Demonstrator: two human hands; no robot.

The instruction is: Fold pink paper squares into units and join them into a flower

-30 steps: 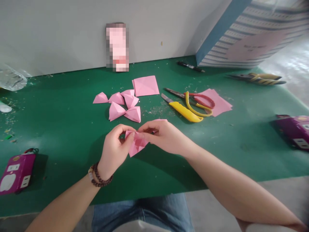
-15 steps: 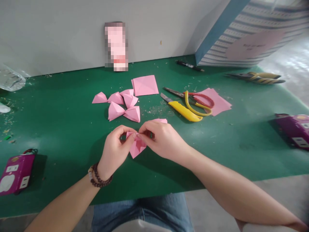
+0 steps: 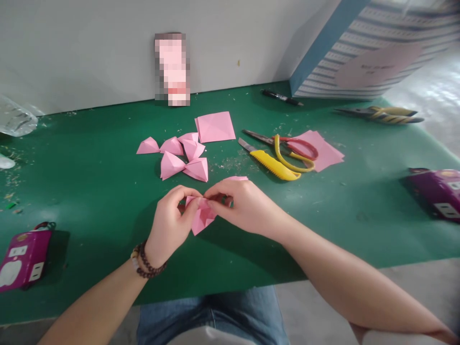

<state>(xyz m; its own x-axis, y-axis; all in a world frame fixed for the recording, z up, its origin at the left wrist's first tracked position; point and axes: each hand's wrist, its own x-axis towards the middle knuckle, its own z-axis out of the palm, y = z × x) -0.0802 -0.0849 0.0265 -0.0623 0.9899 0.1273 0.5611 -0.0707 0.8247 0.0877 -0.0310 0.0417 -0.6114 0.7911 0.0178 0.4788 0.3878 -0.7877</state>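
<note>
Left hand (image 3: 170,223) and right hand (image 3: 242,203) angle inward (almost meeting), each grip pinched on folded pink paper (image 3: 200,223) over the tabletop (image 3: 345,215).

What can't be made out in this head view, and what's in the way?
All in the head view:
- Far side of the held pink paper: hidden by its near side, the left hand and the right hand.
- Most of another pink piece: behind the right hand.
- Upright object by the wall: pixelated.
- Lettering: too small, blurred.
- Right-hand purple box: cut off by the right edge.
</note>
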